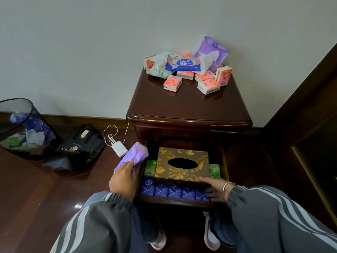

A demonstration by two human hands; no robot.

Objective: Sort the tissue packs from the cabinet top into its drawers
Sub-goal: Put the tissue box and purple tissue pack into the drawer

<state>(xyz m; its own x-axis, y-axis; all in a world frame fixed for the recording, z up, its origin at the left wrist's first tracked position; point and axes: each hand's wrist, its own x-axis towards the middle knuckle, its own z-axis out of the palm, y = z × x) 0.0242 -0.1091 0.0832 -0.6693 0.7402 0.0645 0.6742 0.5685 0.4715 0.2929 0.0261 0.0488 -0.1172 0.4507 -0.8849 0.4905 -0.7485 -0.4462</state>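
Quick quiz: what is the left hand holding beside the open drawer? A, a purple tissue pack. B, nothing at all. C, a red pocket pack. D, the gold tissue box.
A: the left hand grips a purple tissue pack at the left edge of the open drawer.

I see a plain pale wall behind, with a dark wood skirting along its foot. The floor is glossy reddish-brown wood and catches a small glare near me. A dark polished cabinet stands against the wall. Left of it on the floor lie a white charger with its cable, a black bag and a mesh bin. Dark wood furniture fills my right edge.
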